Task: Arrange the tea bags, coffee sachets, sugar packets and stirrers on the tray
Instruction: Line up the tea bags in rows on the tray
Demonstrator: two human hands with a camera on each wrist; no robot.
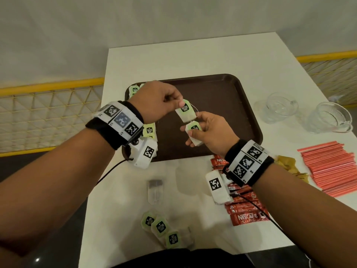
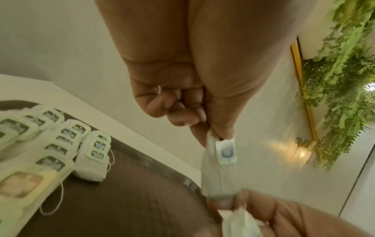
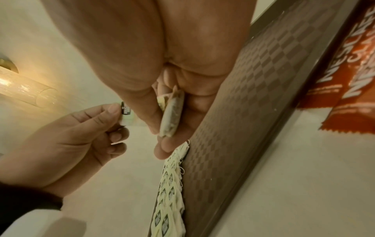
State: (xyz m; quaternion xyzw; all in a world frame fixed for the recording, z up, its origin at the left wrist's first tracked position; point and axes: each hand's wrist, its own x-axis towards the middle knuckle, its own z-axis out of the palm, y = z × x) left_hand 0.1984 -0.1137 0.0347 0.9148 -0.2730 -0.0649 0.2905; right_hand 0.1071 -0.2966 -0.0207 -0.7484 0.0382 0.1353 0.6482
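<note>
Both hands hover over the brown tray [image 1: 241, 97]. My left hand [image 1: 166, 99] pinches the top of one tea bag [image 1: 185, 113] with a green tag; in the left wrist view that tea bag [image 2: 221, 168] hangs below my left hand [image 2: 202, 121]. My right hand [image 1: 208, 130] holds a second tea bag [image 1: 194, 135] between thumb and fingers, seen edge-on in the right wrist view as the tea bag [image 3: 172, 115]. A thin string links the two bags. Rows of tea bags [image 2: 61, 144] lie along the tray's left side. More tea bags [image 1: 160, 227] lie on the table near me.
Red coffee sachets [image 1: 245, 209] lie in front of the tray at right. A pile of red stirrers [image 1: 332, 167] and brown sugar packets [image 1: 287, 165] sit further right. Two glass cups [image 1: 278, 109] [image 1: 330, 118] stand right of the tray. A yellow railing [image 1: 52, 88] runs beyond the table's left edge.
</note>
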